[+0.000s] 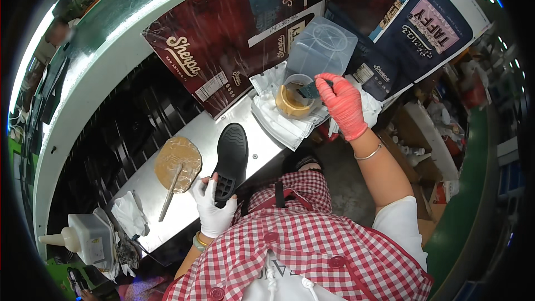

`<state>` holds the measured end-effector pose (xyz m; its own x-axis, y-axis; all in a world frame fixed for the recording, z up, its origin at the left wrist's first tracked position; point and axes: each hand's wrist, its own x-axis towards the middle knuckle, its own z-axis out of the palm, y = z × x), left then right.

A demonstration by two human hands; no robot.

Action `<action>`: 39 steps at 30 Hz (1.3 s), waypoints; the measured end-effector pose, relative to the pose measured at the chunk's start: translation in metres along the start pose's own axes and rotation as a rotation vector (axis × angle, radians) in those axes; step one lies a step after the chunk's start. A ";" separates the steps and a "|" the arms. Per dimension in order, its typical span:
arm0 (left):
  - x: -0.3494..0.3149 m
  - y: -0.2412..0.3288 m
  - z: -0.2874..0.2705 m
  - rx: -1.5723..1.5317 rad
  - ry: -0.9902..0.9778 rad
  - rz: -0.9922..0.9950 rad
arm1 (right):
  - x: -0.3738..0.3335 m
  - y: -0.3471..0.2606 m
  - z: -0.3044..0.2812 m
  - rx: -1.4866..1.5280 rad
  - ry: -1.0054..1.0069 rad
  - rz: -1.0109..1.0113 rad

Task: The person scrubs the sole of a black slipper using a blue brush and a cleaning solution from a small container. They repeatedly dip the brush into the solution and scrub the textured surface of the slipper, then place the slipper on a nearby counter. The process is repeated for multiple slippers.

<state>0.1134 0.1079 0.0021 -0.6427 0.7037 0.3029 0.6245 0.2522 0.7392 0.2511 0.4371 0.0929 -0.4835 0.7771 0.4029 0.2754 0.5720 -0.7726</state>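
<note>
A black shoe sole lies along the metal bench, its treaded toe pointing away and its hollow gridded heel near me. My left hand, in a white glove with bare fingertips, pinches that heel between thumb and fingers. In a red glove, my right hand grips a flat dark green tool, apparently a brush, over a clear cup crusted with tan glue. The tool's lower end is at the mouth of the cup; its tip is hard to make out. White papers or cloths lie beneath the cup.
Left of the sole, a thin metal rod rests on a round tan disc. A nozzled plastic bottle and crumpled white paper sit at lower left. Behind the cup stand a translucent container and printed cardboard panels. A conveyor runs alongside.
</note>
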 end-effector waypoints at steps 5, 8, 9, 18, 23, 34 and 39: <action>0.007 0.002 0.004 -1.034 -0.117 -0.573 | 0.003 0.008 0.011 -0.155 -0.064 -0.048; 0.015 -0.022 0.012 -1.502 -0.198 -0.853 | 0.008 0.001 0.010 -0.054 -0.031 -0.006; 0.015 -0.030 0.015 -1.539 -0.188 -0.960 | 0.010 -0.010 0.007 -0.018 -0.015 -0.008; 0.038 -0.005 0.020 -1.783 -0.335 -0.965 | 0.009 -0.023 -0.008 0.317 -0.057 0.175; 0.049 0.005 0.012 -1.686 -0.306 -0.863 | 0.001 0.005 0.001 0.411 -0.112 0.281; 0.072 0.026 0.012 -1.646 -0.390 -0.631 | -0.006 0.021 -0.004 0.487 -0.069 0.387; 0.069 0.019 0.020 -1.742 -0.296 -0.666 | -0.025 -0.005 0.008 0.822 -0.008 0.497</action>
<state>0.0899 0.1751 0.0252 -0.3521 0.9121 -0.2101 -0.8689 -0.2351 0.4357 0.2546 0.4127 0.0829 -0.4748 0.8778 -0.0642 -0.2171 -0.1874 -0.9580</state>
